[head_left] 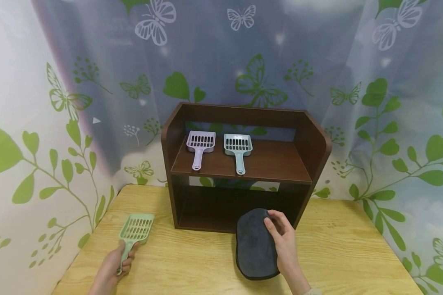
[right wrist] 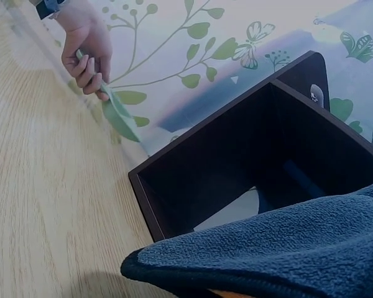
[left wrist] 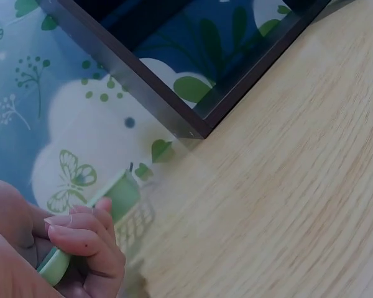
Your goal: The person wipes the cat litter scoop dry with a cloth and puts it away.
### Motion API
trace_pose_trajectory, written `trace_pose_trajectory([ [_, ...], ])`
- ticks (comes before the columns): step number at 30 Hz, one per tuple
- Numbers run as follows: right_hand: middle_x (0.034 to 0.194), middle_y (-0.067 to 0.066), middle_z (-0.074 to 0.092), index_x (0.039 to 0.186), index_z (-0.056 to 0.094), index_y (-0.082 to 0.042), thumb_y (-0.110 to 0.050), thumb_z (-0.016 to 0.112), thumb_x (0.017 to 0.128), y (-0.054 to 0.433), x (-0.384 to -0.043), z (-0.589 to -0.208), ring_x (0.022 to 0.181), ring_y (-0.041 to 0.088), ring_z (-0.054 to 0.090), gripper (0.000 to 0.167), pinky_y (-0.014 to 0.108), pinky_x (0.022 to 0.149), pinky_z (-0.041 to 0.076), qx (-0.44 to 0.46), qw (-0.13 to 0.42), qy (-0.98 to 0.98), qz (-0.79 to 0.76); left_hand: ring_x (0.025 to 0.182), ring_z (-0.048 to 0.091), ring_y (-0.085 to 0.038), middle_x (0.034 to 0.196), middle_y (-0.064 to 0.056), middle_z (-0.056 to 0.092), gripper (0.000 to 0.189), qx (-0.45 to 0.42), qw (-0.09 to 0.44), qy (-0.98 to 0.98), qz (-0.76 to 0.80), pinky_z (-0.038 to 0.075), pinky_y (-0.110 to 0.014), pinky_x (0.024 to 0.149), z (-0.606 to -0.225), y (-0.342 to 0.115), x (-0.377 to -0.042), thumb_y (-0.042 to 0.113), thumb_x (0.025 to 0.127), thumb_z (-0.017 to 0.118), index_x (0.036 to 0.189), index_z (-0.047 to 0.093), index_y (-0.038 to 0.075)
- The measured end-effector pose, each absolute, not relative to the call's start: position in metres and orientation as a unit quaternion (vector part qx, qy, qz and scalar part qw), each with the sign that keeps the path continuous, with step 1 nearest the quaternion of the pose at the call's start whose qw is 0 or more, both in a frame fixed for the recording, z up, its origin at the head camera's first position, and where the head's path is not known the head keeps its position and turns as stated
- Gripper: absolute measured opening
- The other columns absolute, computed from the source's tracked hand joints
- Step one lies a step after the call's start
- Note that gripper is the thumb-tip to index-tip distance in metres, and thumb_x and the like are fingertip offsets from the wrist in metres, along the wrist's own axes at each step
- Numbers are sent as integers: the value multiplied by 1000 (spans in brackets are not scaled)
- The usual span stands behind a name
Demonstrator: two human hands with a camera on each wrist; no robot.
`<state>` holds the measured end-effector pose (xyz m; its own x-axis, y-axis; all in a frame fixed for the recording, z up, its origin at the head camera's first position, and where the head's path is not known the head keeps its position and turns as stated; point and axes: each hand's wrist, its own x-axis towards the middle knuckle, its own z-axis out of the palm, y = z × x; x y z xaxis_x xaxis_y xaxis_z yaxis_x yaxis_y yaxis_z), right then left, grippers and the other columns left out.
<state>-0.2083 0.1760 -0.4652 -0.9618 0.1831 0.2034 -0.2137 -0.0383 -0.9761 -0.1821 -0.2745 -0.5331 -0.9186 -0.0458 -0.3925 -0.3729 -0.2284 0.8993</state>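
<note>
My left hand [head_left: 112,264] grips a pale green litter scoop [head_left: 136,226] by its handle, with the slotted pan pointing away, over the left part of the table. In the left wrist view, curled fingers [left wrist: 90,239] wrap the green handle. My right hand [head_left: 286,243] pinches the upper right edge of a dark grey, plush folded cloth [head_left: 256,246] with black edging, in front of the shelf's lower compartment. A little orange shows under the cloth [right wrist: 267,248] in the right wrist view. A purple litter scoop [head_left: 197,157] and a light blue one [head_left: 240,162] lie on the upper shelf.
A dark brown two-tier shelf [head_left: 280,159] stands at the back of the wood-grain table [head_left: 336,246]. Its side panels rise beside the upper board. Behind it and at both sides hangs a curtain [head_left: 214,61] printed with butterflies and leaves.
</note>
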Motion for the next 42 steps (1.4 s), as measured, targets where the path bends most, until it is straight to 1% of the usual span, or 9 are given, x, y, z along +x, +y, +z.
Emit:
trace_pose_trajectory([
  [3,112,-6,65,124,60,4,-14,66,100,176,-208,-465,103,9,62,31,21,86,51,13,139,-679,721,54,37,3,81,6,47,55,-150,110,632,753,32,-10,48,-531,-277,-182,34,113,16,136,45,-8],
  [6,112,-7,65,124,60,4,-14,66,100,175,-208,-465,103,9,62,31,21,86,51,12,139,-680,720,53,36,2,79,6,44,60,-134,112,667,725,32,-11,48,-528,-279,-181,36,113,17,136,47,-11],
  [11,112,-6,66,123,61,4,-14,67,100,175,-208,-465,103,10,62,30,20,86,51,13,141,-680,720,56,36,0,82,3,45,62,-126,118,716,676,33,-14,51,-523,-281,-182,38,113,23,139,44,-14],
  [14,112,-6,66,123,61,4,-14,67,99,174,-209,-465,103,10,62,30,20,86,51,16,142,-681,719,56,36,-1,81,3,46,63,-115,128,737,654,34,-15,52,-518,-282,-181,40,113,24,137,46,-13],
  [20,113,-6,66,124,61,3,-14,67,100,173,-209,-465,103,10,62,30,20,87,51,16,138,-683,718,55,36,-2,79,5,45,62,-75,156,750,638,34,-16,52,-506,-283,-177,47,111,28,130,53,-7],
  [24,112,-7,66,124,61,3,-15,67,100,173,-209,-465,103,10,62,31,20,87,51,12,136,-683,718,55,37,-2,79,5,46,60,-57,172,748,638,34,-16,52,-498,-279,-174,49,110,30,126,55,-4],
  [29,111,-7,66,123,61,3,-15,67,99,173,-210,-465,101,10,62,30,20,86,51,12,144,-682,717,55,37,-1,79,5,47,61,-42,183,747,638,34,-15,52,-488,-271,-172,51,110,31,123,58,-3],
  [38,111,-7,66,124,61,3,-15,67,100,175,-210,-463,101,9,62,30,20,86,51,8,142,-684,716,53,36,0,75,6,50,60,-28,200,748,632,32,-15,49,-476,-252,-170,54,107,40,114,64,0],
  [42,113,-7,65,125,61,2,-16,66,100,176,-210,-462,102,9,62,31,20,87,51,5,140,-685,715,54,36,0,76,5,50,58,-8,203,753,626,32,-14,49,-475,-241,-172,50,108,39,117,64,-2],
])
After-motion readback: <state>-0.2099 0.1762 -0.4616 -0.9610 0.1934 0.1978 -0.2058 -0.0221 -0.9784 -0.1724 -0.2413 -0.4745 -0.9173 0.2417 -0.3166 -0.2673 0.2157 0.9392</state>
